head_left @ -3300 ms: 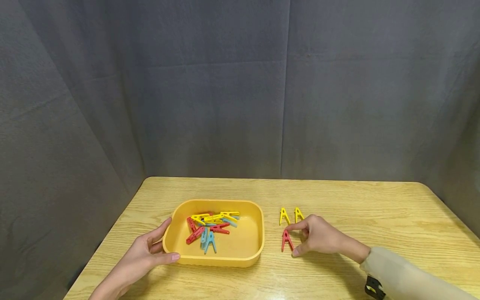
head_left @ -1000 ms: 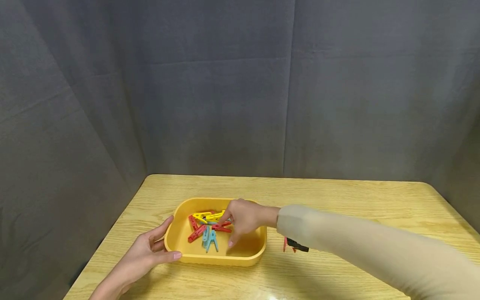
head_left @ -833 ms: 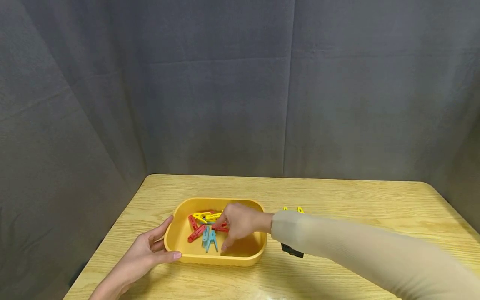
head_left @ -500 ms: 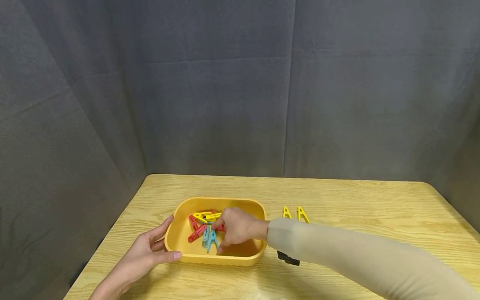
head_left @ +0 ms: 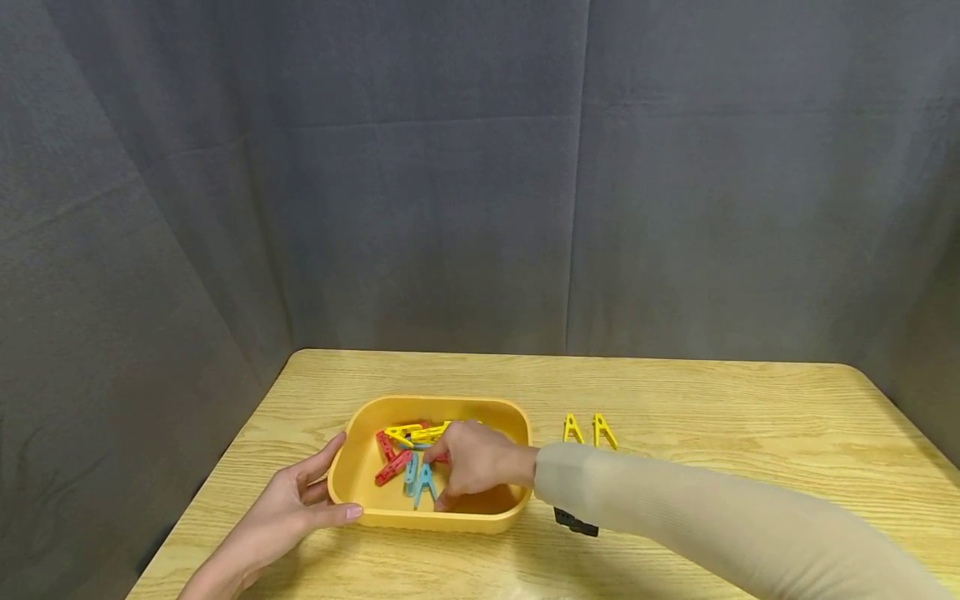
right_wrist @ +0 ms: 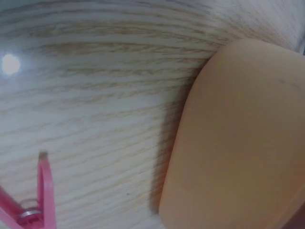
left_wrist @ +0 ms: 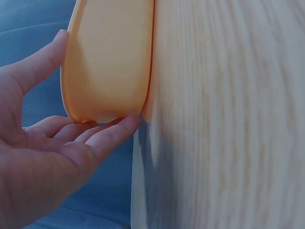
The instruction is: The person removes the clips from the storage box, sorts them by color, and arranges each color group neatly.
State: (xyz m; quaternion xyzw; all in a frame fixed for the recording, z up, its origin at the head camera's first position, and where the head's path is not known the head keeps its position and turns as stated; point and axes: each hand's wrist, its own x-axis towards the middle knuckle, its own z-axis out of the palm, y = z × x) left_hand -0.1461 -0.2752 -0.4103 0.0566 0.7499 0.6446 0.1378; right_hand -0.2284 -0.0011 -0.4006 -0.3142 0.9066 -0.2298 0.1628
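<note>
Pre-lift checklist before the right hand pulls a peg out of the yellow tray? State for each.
1. Tray steadied: left hand rests against its left end, fingers straight. Ok.
2. Right hand inside the tray, over the pegs. Ok.
3. Peg actually pinched: fingertips hidden behind the knuckles. Cannot tell.
4. Which peg is targeted: the hand is down by the blue pegs and a red peg. Cannot tell.
5. Drop area right of the tray: two yellow pegs stand there; the sleeve hides the rest. Cannot tell.
</note>
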